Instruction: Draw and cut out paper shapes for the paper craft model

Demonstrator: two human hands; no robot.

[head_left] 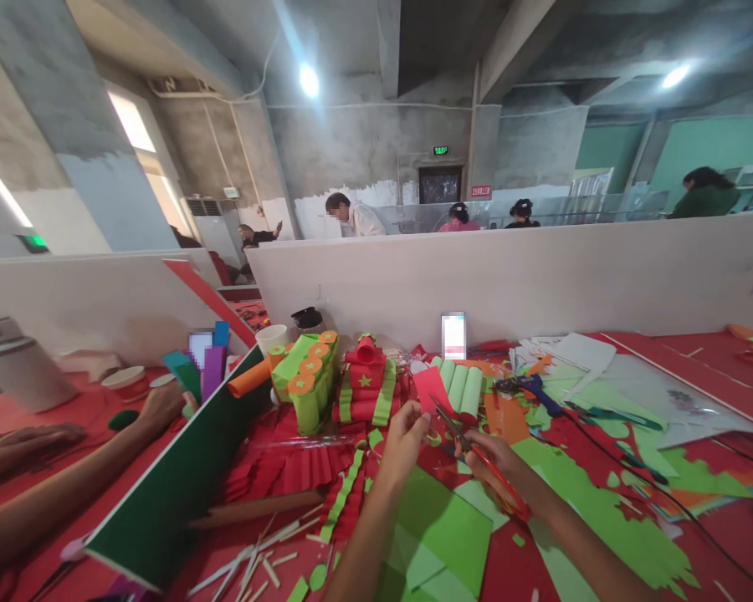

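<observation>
A small sheet of red paper (431, 388) is pinched in my left hand (407, 428), its fingers closed on the lower edge. My right hand (488, 456) grips a pair of scissors (500, 483) with orange-red handles; their blades reach to the paper's lower right. Whether the blades touch the paper I cannot tell. Just behind the paper lie pale green paper rolls (463, 386). Left of my hands stand a red paper model (365, 380) with green strips and a star, and a green one (307, 376) with orange discs. Green paper sheets (443, 522) lie below my hands.
A blue glue gun (536, 391) trails a black cord across paper scraps on the right. A phone (453, 336) leans against the white partition (508, 276). A green board (176, 477) stands at left, with a co-worker's arms (69, 493) beyond it. Thin sticks (267, 556) lie near the front.
</observation>
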